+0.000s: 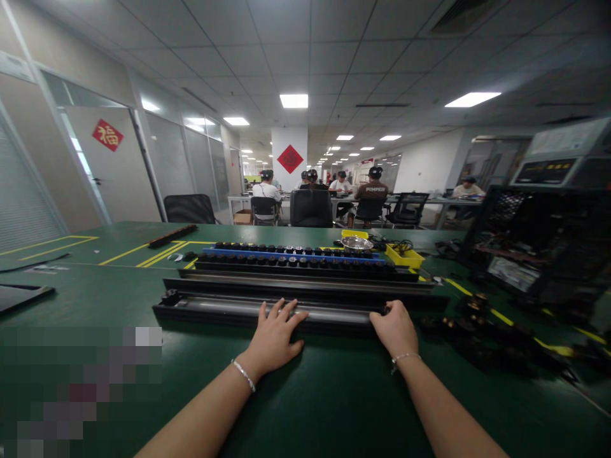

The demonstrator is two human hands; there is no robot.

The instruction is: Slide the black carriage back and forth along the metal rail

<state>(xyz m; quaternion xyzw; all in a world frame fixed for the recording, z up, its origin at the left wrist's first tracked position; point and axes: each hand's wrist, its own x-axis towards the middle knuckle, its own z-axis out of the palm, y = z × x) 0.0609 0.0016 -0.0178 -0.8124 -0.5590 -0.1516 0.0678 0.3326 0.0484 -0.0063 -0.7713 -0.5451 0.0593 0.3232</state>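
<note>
A long black channel-shaped housing point(210, 305) lies crosswise on the green table in front of me, with a shiny inner strip along it. My left hand point(277, 337) rests on its middle, fingers spread and holding nothing. Toward the housing's right end my right hand point(397, 329) is closed in a pinch around a small black part point(386, 310), mostly hidden by the fingers. Another black piece point(170, 297) sits in the housing's left end. Just behind lies a second long black housing point(305, 280).
Farther back is a blue rack point(286, 255) with rows of black parts. A metal dish point(357, 243) and a yellow bin point(405, 256) are at its right. Loose black parts point(477, 331) and an open equipment frame point(515, 242) stand right. A dark strip point(172, 236) lies back left.
</note>
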